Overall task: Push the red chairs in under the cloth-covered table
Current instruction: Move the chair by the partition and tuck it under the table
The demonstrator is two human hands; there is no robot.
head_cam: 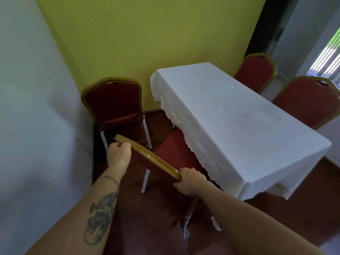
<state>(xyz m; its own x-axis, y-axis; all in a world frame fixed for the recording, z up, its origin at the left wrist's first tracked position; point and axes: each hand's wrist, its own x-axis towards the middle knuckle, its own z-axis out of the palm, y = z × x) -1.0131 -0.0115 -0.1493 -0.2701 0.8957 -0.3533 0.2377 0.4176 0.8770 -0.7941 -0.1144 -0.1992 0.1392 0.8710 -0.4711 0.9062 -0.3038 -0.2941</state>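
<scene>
A rectangular table under a white cloth [239,122] stands to my right. In front of me is a red chair [173,153] with a gold frame, its seat partly under the cloth's scalloped edge. My left hand [118,153] grips the left end of its gold top rail. My right hand [189,180] grips the rail's right end. A second red chair [114,102] stands in the corner beyond it, clear of the table. Two more red chairs [254,72] [307,102] sit on the table's far side.
A white wall [33,107] runs close along my left and a yellow-green wall [147,37] closes the far end. The floor is dark red-brown wood [294,218]. A bright window [329,56] shows at the far right.
</scene>
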